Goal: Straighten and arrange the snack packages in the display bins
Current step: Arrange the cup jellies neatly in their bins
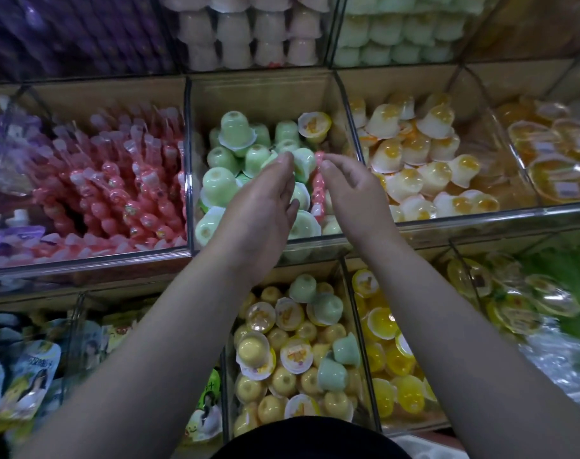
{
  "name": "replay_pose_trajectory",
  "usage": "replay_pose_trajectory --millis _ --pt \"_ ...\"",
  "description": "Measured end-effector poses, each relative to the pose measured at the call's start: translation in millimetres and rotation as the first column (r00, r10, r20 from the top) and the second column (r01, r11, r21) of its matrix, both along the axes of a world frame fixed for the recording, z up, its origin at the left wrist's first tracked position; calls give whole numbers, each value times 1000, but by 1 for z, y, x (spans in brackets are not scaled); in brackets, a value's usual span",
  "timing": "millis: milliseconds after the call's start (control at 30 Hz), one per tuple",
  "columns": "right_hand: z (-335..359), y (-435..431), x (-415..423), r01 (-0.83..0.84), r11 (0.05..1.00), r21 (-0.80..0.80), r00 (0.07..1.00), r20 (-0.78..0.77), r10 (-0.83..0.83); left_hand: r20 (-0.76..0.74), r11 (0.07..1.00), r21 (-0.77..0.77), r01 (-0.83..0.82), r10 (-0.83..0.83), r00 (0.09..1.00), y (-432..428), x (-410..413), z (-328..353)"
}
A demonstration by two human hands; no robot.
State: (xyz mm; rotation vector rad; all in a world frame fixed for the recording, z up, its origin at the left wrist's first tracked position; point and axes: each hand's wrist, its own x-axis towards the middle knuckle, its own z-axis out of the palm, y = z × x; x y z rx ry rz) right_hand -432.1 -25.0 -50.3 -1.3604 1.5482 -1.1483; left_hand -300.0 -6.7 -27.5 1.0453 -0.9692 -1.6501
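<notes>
A clear middle bin (187, 154) holds green jelly cups (219, 185). One pink jelly stick pack (317, 187) lies among them on the bin's right side. Both of my hands reach into this bin. My left hand (262, 210) has its fingers stretched forward, the tips touching a green cup (304, 165). My right hand (351, 193) is curled beside the pink stick pack, with the thumb tip at its upper end and the fingers against its side. A yellow-lidded cup (315, 125) sits at the back of the green bin.
Left bin holds pink jelly sticks (116, 193); right bin holds white-and-orange cups (424, 167). The lower bin (298, 359) has yellow cups with a few green ones mixed in. Pouches (27, 376) fill the lower left. Clear dividers separate all bins.
</notes>
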Motion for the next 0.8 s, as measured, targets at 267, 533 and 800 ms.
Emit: replay_pose_trajectory --millis 267,533,800 --pt "-10 -31 -10 -37 989 140 999 -6 38 19 994 92 -50 48 999 -28 -30 -15" --pt "-20 -61 -3 -71 947 313 994 103 41 -39 968 249 21 -12 999 -57 -54 -28" --pt "-24 -68 -2 -70 932 356 965 262 -28 -22 961 275 -20 27 999 -64 -65 -32"
